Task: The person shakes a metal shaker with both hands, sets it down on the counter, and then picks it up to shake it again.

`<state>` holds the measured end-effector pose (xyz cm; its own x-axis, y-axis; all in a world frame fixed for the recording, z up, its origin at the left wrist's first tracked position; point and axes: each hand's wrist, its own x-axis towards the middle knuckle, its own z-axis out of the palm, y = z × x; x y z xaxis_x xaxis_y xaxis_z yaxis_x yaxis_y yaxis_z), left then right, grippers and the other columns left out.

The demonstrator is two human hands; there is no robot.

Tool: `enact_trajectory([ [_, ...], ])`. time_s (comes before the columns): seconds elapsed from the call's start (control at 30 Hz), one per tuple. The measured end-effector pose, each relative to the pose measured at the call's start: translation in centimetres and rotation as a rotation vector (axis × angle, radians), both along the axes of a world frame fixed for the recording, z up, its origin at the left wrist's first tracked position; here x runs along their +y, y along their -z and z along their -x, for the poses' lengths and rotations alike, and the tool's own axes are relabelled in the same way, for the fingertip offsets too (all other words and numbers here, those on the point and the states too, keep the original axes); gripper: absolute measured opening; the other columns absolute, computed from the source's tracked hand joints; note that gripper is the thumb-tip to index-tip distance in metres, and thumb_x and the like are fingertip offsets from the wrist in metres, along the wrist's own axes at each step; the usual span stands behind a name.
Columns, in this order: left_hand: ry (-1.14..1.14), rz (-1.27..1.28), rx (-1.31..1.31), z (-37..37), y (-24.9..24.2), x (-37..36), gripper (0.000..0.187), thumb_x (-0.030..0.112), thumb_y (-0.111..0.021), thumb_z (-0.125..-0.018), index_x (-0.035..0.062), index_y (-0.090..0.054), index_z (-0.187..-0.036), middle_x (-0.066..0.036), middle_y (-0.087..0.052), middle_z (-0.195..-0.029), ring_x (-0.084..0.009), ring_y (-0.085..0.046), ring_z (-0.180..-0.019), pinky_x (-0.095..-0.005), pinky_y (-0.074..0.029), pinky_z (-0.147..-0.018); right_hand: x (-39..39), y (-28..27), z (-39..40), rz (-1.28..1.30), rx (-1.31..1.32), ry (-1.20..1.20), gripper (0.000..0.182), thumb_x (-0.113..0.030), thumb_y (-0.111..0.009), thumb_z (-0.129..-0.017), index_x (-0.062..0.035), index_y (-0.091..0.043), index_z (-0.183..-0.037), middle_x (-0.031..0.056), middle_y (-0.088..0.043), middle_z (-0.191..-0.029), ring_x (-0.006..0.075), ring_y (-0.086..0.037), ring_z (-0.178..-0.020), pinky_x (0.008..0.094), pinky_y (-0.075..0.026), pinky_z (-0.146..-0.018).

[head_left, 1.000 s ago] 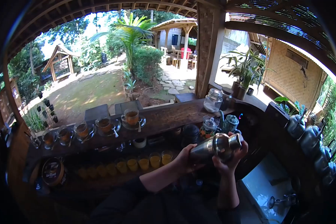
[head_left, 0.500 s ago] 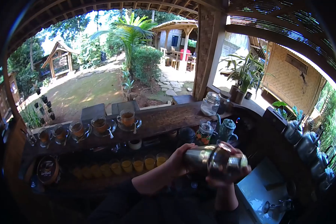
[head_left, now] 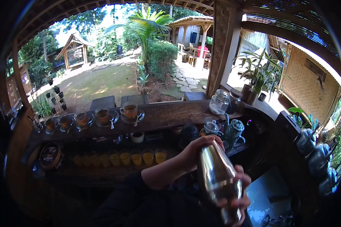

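A shiny metal shaker [head_left: 218, 172] is held tilted in front of my body, one end up near the counter and the other down toward the lower right. My left hand [head_left: 196, 151] wraps round its upper end. Round its lower part, from the right side, curl the fingers of my right hand [head_left: 241, 189]. Just beyond the shaker stand a lidded glass jar [head_left: 212, 125] and a green patterned pitcher [head_left: 235, 130].
Several glass cups of brown drink, one a cup [head_left: 130, 111] on a saucer, line the wooden counter [head_left: 166, 115]. Several glasses of yellow drink [head_left: 148, 157] stand on the lower shelf. Kettles [head_left: 317, 158] are at the right, above a metal sink [head_left: 259, 196].
The shaker has swung from nearly level to steeply tilted, its right-hand end now lower. My right hand has moved down with it, and the view has shifted slightly.
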<state>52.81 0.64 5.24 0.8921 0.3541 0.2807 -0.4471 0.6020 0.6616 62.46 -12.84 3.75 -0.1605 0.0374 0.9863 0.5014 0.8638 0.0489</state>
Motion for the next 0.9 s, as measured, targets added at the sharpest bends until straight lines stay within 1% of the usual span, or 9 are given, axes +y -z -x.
enact_trajectory([
  [0.1, 0.013, -0.242, -0.179, -1.1, -1.1, -1.0, 0.034, 0.036, -0.049, -0.081, 0.0070, -0.051, -0.098, -0.012, -0.054, -0.095, -0.0253, -0.055, -0.091, -0.0400, -0.043, -0.084, -0.3, 0.0, -3.5, 0.167, -0.032, -0.467, 0.043, -0.014, -0.065, -0.078, -0.0276, -0.046, -0.114, 0.0078, -0.039, -0.121, 0.0298, -0.045, -0.110, 0.0474, -0.044, -0.087],
  [0.13, -0.047, 0.006, -0.044, -1.7, -0.5, -0.8, 0.035, 0.035, -0.047, -0.081, 0.0060, -0.050, -0.099, -0.013, -0.054, -0.096, -0.0269, -0.055, -0.092, -0.0418, -0.044, -0.082, 3.7, -0.8, -1.5, -0.283, 0.161, -0.457, 0.053, -0.016, -0.072, -0.072, -0.0212, -0.043, -0.116, 0.0152, -0.038, -0.120, 0.0317, -0.045, -0.111, 0.0441, -0.044, -0.089],
  [0.33, -0.196, 0.583, 0.206, -5.4, 4.4, 0.1, 0.038, 0.034, -0.043, -0.083, 0.0040, -0.050, -0.106, -0.015, -0.055, -0.106, -0.0276, -0.055, -0.098, -0.0420, -0.042, -0.088, 6.0, -0.7, -7.4, 0.210, 0.423, -0.052, 0.092, -0.027, -0.079, -0.059, -0.0118, -0.019, -0.127, 0.0191, -0.038, -0.121, 0.0301, -0.046, -0.106, 0.0417, -0.041, -0.089],
  [0.5, -0.209, -0.224, -0.047, -3.2, -2.0, -2.9, 0.040, 0.039, -0.051, -0.077, 0.0063, -0.050, -0.101, -0.014, -0.052, -0.096, -0.0246, -0.054, -0.090, -0.0395, -0.042, -0.084, -2.2, 0.6, -6.8, 0.666, 0.403, -0.669, 0.041, -0.021, -0.066, -0.077, -0.0269, -0.048, -0.113, 0.0022, -0.033, -0.123, 0.0392, -0.037, -0.113, 0.0474, -0.039, -0.094],
  [0.57, -0.244, 0.039, 0.060, -4.2, -0.3, -1.6, 0.038, 0.037, -0.046, -0.081, 0.0070, -0.049, -0.104, -0.014, -0.053, -0.100, -0.0250, -0.054, -0.094, -0.0420, -0.042, -0.086, 5.3, -1.3, -5.9, -0.360, 0.117, -0.494, 0.047, -0.019, -0.066, -0.075, -0.0147, -0.039, -0.113, 0.0156, -0.042, -0.115, 0.0357, -0.045, -0.107, 0.0462, -0.039, -0.094],
  [0.63, -0.081, 0.422, 0.068, -5.6, 3.8, 1.1, 0.035, 0.033, -0.041, -0.084, 0.0077, -0.048, -0.107, -0.014, -0.054, -0.106, -0.0260, -0.055, -0.099, -0.0451, -0.043, -0.087, 6.6, 2.3, -10.9, 0.022, 0.117, 0.141, 0.094, -0.037, -0.078, -0.060, -0.0184, -0.017, -0.129, 0.0139, -0.036, -0.123, 0.0318, -0.041, -0.111, 0.0474, -0.040, -0.089],
  [0.7, -0.201, 0.586, 0.240, -5.8, 5.7, 1.6, 0.036, 0.031, -0.035, -0.086, 0.0079, -0.045, -0.112, -0.012, -0.054, -0.109, -0.0262, -0.056, -0.101, -0.0468, -0.050, -0.079, 8.4, 0.8, -10.2, 0.528, 0.517, -0.120, 0.097, -0.022, -0.081, -0.057, -0.0172, -0.014, -0.126, 0.0198, -0.033, -0.124, 0.0292, -0.042, -0.109, 0.0419, -0.038, -0.090],
  [0.83, -0.159, 0.282, 0.135, -4.3, -0.7, -1.6, 0.037, 0.034, -0.042, -0.084, 0.0059, -0.047, -0.107, -0.015, -0.053, -0.104, -0.0275, -0.054, -0.098, -0.0445, -0.043, -0.085, 2.5, -2.6, -8.0, 0.036, 0.081, -0.232, 0.085, -0.030, -0.080, -0.057, -0.0177, -0.027, -0.122, 0.0173, -0.035, -0.124, 0.0329, -0.038, -0.115, 0.0470, -0.037, -0.094],
  [0.9, -0.067, -0.194, -0.061, -3.5, -2.4, -2.5, 0.039, 0.038, -0.050, -0.079, 0.0069, -0.048, -0.103, -0.015, -0.051, -0.100, -0.0262, -0.051, -0.099, -0.0412, -0.040, -0.087, -5.0, -0.7, -6.1, 0.747, 0.610, -0.737, 0.070, -0.015, -0.074, -0.062, -0.0227, -0.036, -0.120, 0.0072, -0.040, -0.124, 0.0357, -0.032, -0.120, 0.0524, -0.030, -0.101],
])
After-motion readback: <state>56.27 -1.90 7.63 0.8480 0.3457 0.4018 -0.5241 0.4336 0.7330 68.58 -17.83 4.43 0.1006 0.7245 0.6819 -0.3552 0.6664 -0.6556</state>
